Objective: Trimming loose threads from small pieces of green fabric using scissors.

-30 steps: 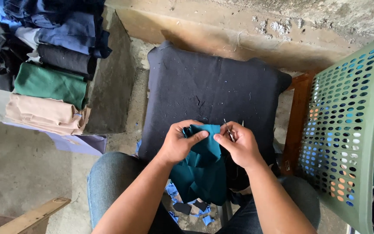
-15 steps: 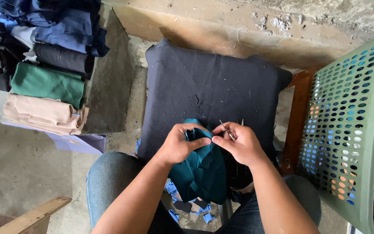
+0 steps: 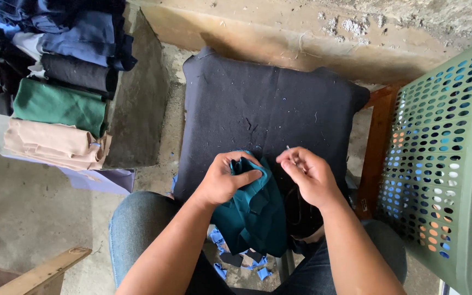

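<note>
Head view, compared with half a second ago: the right hand (image 3: 308, 173) has drawn slightly away from the left hand (image 3: 226, 179), its fingertips pinched shut on a thin pale needle-like item (image 3: 289, 148), too small to identify. The left hand remains closed, thumb over fingers, on the top edge of the teal garment (image 3: 255, 216), which hangs over the person's lap against the dark cushion (image 3: 269, 104). The green perforated basket (image 3: 438, 164) at right holds cloth, seen through its holes, and folded clothes (image 3: 55, 104) sit stacked on the concrete ledge (image 3: 137, 109) at left.
</note>
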